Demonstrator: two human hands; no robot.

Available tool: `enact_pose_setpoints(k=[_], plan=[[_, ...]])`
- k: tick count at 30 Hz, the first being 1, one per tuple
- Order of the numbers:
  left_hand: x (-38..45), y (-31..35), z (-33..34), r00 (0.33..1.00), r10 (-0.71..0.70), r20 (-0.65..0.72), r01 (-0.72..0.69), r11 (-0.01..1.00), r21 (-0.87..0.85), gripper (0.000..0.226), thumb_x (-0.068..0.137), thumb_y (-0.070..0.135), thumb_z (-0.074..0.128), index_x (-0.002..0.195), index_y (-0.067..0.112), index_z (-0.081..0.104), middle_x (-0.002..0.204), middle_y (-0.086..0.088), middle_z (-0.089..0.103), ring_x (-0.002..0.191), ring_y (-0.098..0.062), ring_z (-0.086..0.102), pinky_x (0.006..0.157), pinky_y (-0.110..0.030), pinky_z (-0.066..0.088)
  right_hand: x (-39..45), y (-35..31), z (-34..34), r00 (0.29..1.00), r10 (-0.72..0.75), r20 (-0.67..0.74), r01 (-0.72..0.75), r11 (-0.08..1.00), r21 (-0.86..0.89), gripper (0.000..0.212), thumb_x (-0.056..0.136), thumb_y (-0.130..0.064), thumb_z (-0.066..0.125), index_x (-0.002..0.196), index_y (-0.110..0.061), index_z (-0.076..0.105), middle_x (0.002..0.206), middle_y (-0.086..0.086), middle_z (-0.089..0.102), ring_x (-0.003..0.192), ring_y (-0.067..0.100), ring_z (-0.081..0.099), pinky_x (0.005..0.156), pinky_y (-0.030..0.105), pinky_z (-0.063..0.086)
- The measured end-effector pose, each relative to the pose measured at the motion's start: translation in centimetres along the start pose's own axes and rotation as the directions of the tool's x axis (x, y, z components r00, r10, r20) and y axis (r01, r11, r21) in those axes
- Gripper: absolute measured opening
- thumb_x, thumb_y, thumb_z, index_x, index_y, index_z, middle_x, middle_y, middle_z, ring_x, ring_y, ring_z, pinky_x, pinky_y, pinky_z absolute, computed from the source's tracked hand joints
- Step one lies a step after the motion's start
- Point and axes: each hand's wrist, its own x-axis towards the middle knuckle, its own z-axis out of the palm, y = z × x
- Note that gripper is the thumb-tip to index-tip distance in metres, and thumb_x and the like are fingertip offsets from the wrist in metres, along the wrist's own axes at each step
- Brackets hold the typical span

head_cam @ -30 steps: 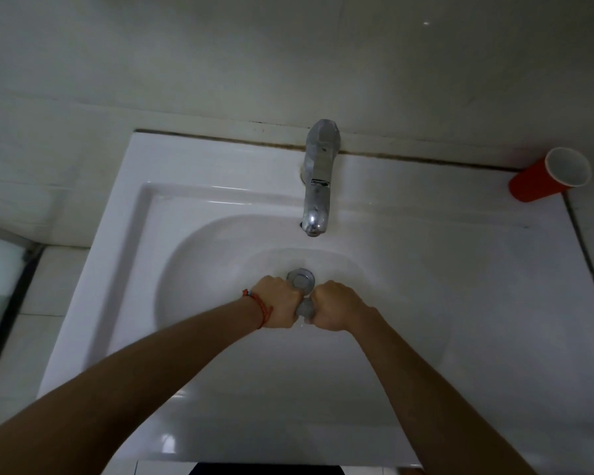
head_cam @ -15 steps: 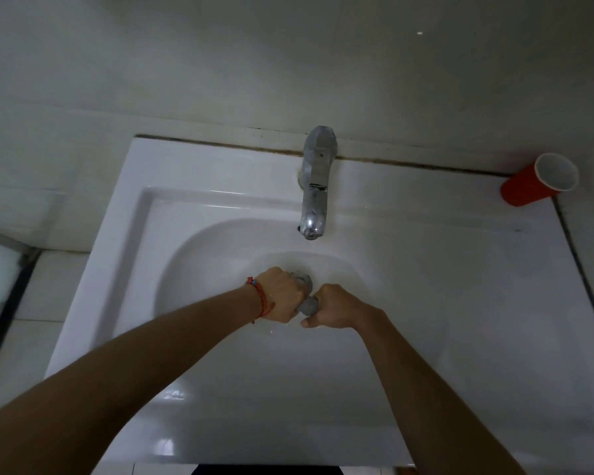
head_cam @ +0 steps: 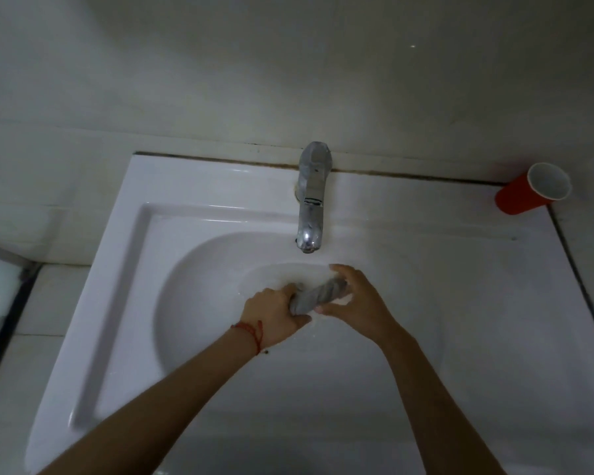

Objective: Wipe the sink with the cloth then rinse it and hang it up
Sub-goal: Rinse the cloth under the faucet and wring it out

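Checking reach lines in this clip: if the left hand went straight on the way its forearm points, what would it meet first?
Probably the right hand, which holds the far end of the cloth that the left hand grips; past it, the sink. Depth is hard to judge.

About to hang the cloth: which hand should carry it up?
Probably left. The left hand has a full grip on the twisted cloth over the sink; the right hand only cups its other end with loose fingers.

A red cup (head_cam: 523,197) with a white inside lies tipped on its side at the back right corner, against the pale tiled wall (head_cam: 288,70).
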Motion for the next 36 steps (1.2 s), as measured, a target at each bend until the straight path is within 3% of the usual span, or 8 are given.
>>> enact_pose_setpoints(k=[5,14,16,20,23,26,31,36], plan=[[-2.2,1.7,0.9,0.968,-0.201,-0.151,0.148,0.942,-0.300,0.049,0.080,0.038,0.063,0.120,0.013,0.050,0.103,-0.008,0.068,0.094,-0.027,0.063,0.067,-0.025,0.040,-0.8,-1.2,1.3,0.895,0.446,0.001,-0.391,0.784,0.483,0.040,0.082,-0.048,0.058,0.095,-0.010,0.055,0.066,0.003,0.055,0.048,0.014,0.051,0.043,0.022,0.037],[-4.8,1.4,0.4,0.949,-0.181,-0.258,-0.021,0.781,-0.625,0.026,0.069,0.020,0.077,0.071,0.017,0.051,0.067,0.006,0.048,0.057,-0.005,0.043,0.054,-0.008,0.035,-1.8,-4.3,0.6,0.964,0.237,-0.124,-0.140,0.841,0.522,0.016,0.083,-0.012,0.061,0.068,-0.009,0.058,0.058,0.007,0.057,0.051,0.015,0.053,0.051,0.023,0.046],[-5.2,1.3,-0.4,0.972,-0.187,-0.143,0.002,0.614,-0.790,0.021,0.070,0.016,0.076,0.069,0.009,0.056,0.066,0.002,0.051,0.057,-0.006,0.047,0.056,-0.013,0.037,-1.9,-4.7,0.4,0.954,0.276,-0.120,-0.133,0.743,0.656,0.023,0.086,-0.004,0.051,0.065,-0.008,0.060,0.060,0.007,0.061,0.056,0.017,0.059,0.056,0.026,0.050],[-6.1,1.5,-2.4,0.991,-0.038,0.128,0.132,0.150,-0.980,0.017,0.082,0.021,0.062,0.071,0.008,0.066,0.058,0.002,0.062,0.053,-0.009,0.057,0.051,-0.020,0.044,-2.2,-5.2,0.6,0.959,0.284,0.022,-0.101,0.268,0.958,0.029,0.089,-0.004,0.038,0.065,-0.004,0.054,0.050,0.001,0.060,0.052,0.012,0.059,0.050,0.022,0.050],[-6.5,2.2,-3.3,0.972,0.033,0.231,0.233,-0.066,-0.970,0.031,0.087,0.018,0.046,0.075,-0.001,0.069,0.058,-0.005,0.067,0.053,-0.012,0.063,0.051,-0.019,0.049,-2.8,-5.8,1.2,0.981,0.160,0.113,-0.136,0.140,0.981,0.031,0.086,-0.018,0.036,0.064,-0.010,0.057,0.055,-0.001,0.057,0.056,0.012,0.055,0.056,0.023,0.046],[-6.5,2.8,-3.6,0.989,-0.077,0.127,0.133,0.079,-0.988,0.041,0.093,0.011,0.042,0.062,0.002,0.067,0.045,0.003,0.060,0.041,-0.004,0.054,0.045,-0.016,0.043,-3.2,-6.5,1.4,0.967,0.207,0.150,-0.189,0.185,0.964,0.038,0.095,-0.026,0.035,0.080,-0.010,0.065,0.075,0.006,0.064,0.071,0.017,0.060,0.070,0.031,0.046],[-5.9,1.3,-1.7,0.878,-0.138,-0.459,-0.177,0.796,-0.579,0.036,0.087,0.022,0.056,0.057,0.002,0.060,0.056,0.002,0.049,0.055,-0.001,0.051,0.052,-0.006,0.036,-4.0,-7.7,2.1,0.960,0.275,-0.056,-0.183,0.765,0.617,0.036,0.082,-0.028,0.065,0.108,-0.008,0.052,0.082,-0.002,0.061,0.072,0.008,0.062,0.057,0.016,0.053],[-6.5,1.2,-1.1,0.794,-0.118,-0.596,-0.241,0.839,-0.488,0.040,0.086,0.028,0.052,0.056,0.003,0.060,0.057,0.005,0.047,0.059,0.002,0.051,0.053,-0.005,0.034,-4.2,-7.8,2.5,0.969,0.152,-0.195,-0.048,0.890,0.454,0.035,0.071,-0.017,0.077,0.097,-0.013,0.055,0.082,-0.008,0.060,0.073,0.005,0.060,0.055,0.005,0.046]])
